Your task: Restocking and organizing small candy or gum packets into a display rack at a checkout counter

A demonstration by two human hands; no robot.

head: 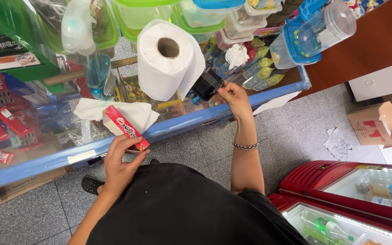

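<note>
The red toothpaste box (125,127) lies tilted on the glass top of the blue-framed display counter (178,126), its lower end at the counter's near edge. The left hand (120,164) grips that lower end, with the fingers wrapped around the box and the thumb pressed along its side. Directly behind the box lies a crumpled white cloth (97,109), touching it. To the right, the right hand (233,97) holds a small black device (206,83), with the fingertips pinched on its right edge; the device is probably a handheld scanner or card reader, but its form cannot be resolved from this angle. A metal chain bracelet (245,146) sits on the right wrist. A white paper towel roll (168,59) stands just left of the black device, its hollow core facing the camera. A blue spray bottle (92,54) stands further left, near the cloth. More red boxes (5,123) lie inside the counter beneath the glass. Stacked plastic containers with green and blue lids (214,13) occupy the far side of the counter. On the grey tiled floor to the right stand a torn cardboard box (376,123) and a red chest freezer (341,195) with glass lids, bottles visible inside.
</note>
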